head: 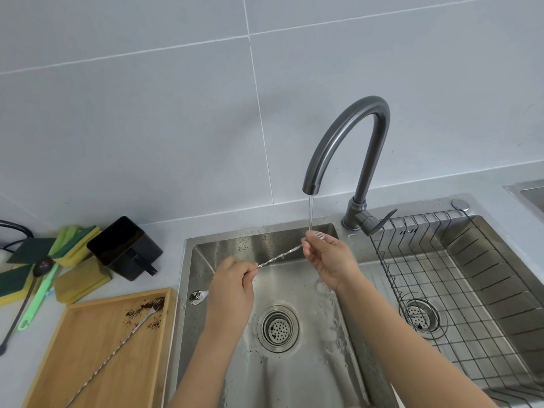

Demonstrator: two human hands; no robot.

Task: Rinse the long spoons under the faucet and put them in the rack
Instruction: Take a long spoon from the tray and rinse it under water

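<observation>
At the centre of the frame both hands hold one long twisted-stem steel spoon [279, 257] across the left basin of the stainless steel sink [294, 375]. The left hand [232, 285] has its grip closed around the lower part of the stem, and the spoon's dirty bowl sticks out just left of that hand, over the basin's left rim. The right hand [329, 260] pinches the upper end of the stem between thumb and fingertips, directly beneath the thin stream of water [310, 212] falling from the dark grey gooseneck faucet [347, 142]. The water meets the spoon's end at the right fingertips.

In the lower left of the frame a shallow wooden tray [88, 357] sits on the pale grey table [164, 278]; a second long twisted steel spoon [117, 348] lies diagonally in it, its upper end among dark brown crumbs near the tray's upper right corner. Above the tray, at middle left, are yellow-and-green sponges [73, 240], a black square container [123, 248] and a light green brush handle [38, 295].

On the right side of the frame a black wire rack [441, 290] sits in the right basin; no spoon shows in it.
</observation>
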